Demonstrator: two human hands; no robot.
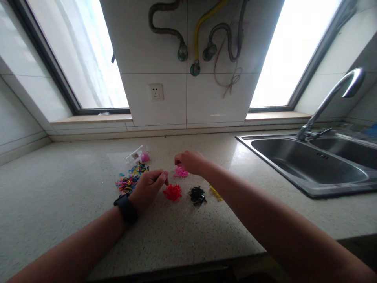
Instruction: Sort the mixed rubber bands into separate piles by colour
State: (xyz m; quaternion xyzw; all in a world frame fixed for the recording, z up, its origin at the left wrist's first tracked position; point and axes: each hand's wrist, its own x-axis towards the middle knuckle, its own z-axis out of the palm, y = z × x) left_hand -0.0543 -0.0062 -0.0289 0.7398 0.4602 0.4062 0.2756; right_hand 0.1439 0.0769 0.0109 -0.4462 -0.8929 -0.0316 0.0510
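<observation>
My left hand, with a black watch on the wrist, is closed in a pinch between a pile of mixed-colour elastic bands and a red pile of bands. Whatever its fingertips hold is too small to make out. Just above a pink pile of bands is my right hand, its fingers curled downward and closed; their tips are partly hidden, as is anything in them. A black pile of bands lies nearer me, and a yellow pile is partly covered by my right forearm.
Behind the mixed pile lie a clear plastic piece and a small pink item. A steel sink with a faucet is set into the speckled counter at right. Pipes and a socket are on the tiled wall.
</observation>
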